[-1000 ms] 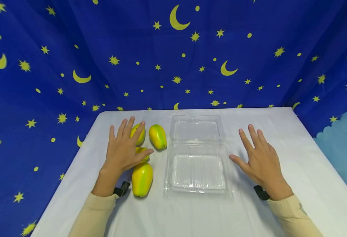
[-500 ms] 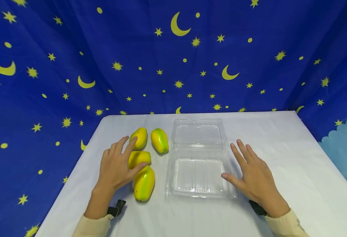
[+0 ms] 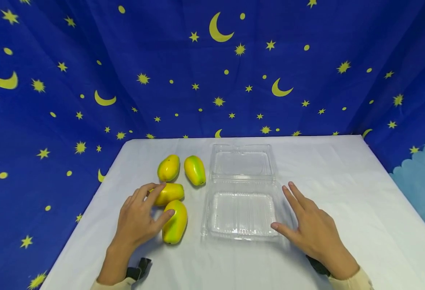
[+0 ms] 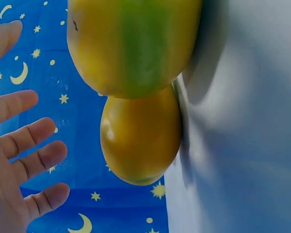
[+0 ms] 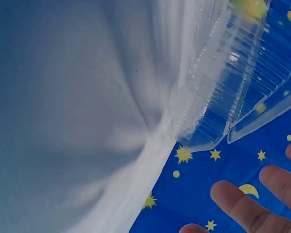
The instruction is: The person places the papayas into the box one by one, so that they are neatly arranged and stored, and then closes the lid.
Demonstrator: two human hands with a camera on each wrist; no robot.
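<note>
Several yellow-green papayas lie left of the middle in the head view. My left hand [image 3: 138,219] hovers over the nearest papaya [image 3: 175,223], its thumb overlapping that fruit. Its fingertips overlap the sideways papaya [image 3: 171,194] just behind. In the left wrist view the fingers [image 4: 39,160] are spread beside two papayas, with nothing held. My right hand [image 3: 312,225] is spread at the right side of a clear plastic clamshell container [image 3: 243,237], thumb over its near right corner. The right wrist view shows the fingers [image 5: 247,206] apart and holding nothing.
Two more papayas, a left one [image 3: 169,168] and a right one [image 3: 195,170], lie farther back. The container's lid [image 3: 241,148] lies folded open toward the back. A white cloth [image 3: 212,266] covers the table, and a blue curtain [image 3: 183,52] with moons and stars hangs behind.
Both hands have drawn back toward the near side and come lower. The left fingers have bent a little over the papayas, and the right hand has moved in toward the container.
</note>
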